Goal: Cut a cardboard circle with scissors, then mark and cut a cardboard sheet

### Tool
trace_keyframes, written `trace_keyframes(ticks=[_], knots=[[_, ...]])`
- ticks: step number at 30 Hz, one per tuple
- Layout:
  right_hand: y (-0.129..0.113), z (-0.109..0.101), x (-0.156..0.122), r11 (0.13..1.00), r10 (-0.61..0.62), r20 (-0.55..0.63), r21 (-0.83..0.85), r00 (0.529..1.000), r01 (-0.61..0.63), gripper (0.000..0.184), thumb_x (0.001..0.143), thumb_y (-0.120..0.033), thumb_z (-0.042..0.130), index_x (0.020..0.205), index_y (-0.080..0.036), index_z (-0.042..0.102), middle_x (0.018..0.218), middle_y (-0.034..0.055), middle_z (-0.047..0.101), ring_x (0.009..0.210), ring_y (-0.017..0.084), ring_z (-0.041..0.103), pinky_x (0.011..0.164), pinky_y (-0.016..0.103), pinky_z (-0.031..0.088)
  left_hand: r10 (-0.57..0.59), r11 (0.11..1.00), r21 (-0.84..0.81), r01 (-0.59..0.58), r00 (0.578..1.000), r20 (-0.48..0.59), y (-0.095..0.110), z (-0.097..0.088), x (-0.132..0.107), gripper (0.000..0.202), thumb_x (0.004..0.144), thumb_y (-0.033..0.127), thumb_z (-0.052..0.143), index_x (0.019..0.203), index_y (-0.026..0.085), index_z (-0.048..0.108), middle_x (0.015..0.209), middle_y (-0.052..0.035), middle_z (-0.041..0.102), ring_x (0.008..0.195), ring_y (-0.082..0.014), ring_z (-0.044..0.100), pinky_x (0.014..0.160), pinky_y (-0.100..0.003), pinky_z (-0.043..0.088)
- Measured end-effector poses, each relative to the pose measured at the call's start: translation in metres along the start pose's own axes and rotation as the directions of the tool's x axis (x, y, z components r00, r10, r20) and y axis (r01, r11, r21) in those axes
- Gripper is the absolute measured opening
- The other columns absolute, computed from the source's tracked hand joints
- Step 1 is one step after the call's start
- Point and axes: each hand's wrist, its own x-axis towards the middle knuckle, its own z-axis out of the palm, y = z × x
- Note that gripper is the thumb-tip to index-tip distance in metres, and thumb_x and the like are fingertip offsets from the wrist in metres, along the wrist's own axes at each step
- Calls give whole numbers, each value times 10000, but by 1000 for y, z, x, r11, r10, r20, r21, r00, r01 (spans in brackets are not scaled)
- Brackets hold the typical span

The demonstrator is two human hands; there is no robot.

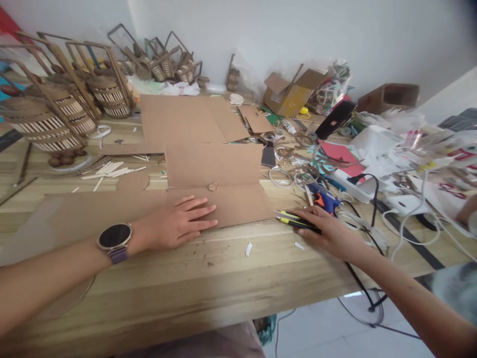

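Observation:
My left hand (pixel 182 221) lies flat with fingers spread on a folded piece of cardboard (pixel 242 201), whose back panel tilts up from a crease. A small torn spot (pixel 212 187) shows near that crease. In my right hand (pixel 322 228) is a yellow and black utility knife (pixel 294 220), its tip pointing left at the cardboard's right corner. I cannot tell whether the tip touches it. Another flat cardboard sheet (pixel 100 214) reaches under my left forearm. Small white paper scraps (pixel 249 248) lie on the wood in front.
Behind lies a larger cardboard sheet (pixel 182 117). Woven baskets (pixel 108 94) stand at the back left, near loose wooden sticks (pixel 112 170). A blue glue gun (pixel 324 198), cables (pixel 404 219) and scattered scraps crowd the right side. Part of another person's hand (pixel 467 211) shows at the right edge.

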Motion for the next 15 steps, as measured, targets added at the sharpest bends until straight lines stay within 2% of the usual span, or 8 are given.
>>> trace_keyframes(ticks=[5,10,15], knots=[[6,9,0,1000,-11,-18,-3,1000,11,500,926,-454,521,1376,-260,616,1234,153,636,1145,349,614,1017,538,498,-27,999,-38,30,997,79,-2,3,3,467,1065,352,387,1530,327,409,1638,-66,340,1518,-309,270,1203,-529,249],[9,12,-9,1000,-22,-59,-8,998,22,482,952,-441,497,1364,-226,627,1230,171,627,1162,353,615,1018,526,503,-56,996,-64,61,996,69,0,5,3,457,1069,349,385,1526,346,410,1643,-48,332,1529,-287,241,1214,-518,234],[0,16,-17,1000,-2,-75,-24,997,0,473,968,-446,480,1333,-187,632,1201,180,626,1130,342,623,1018,519,503,-55,996,-65,58,997,48,0,7,3,452,1073,353,368,1521,334,424,1638,-56,340,1525,-302,252,1209,-533,250]])
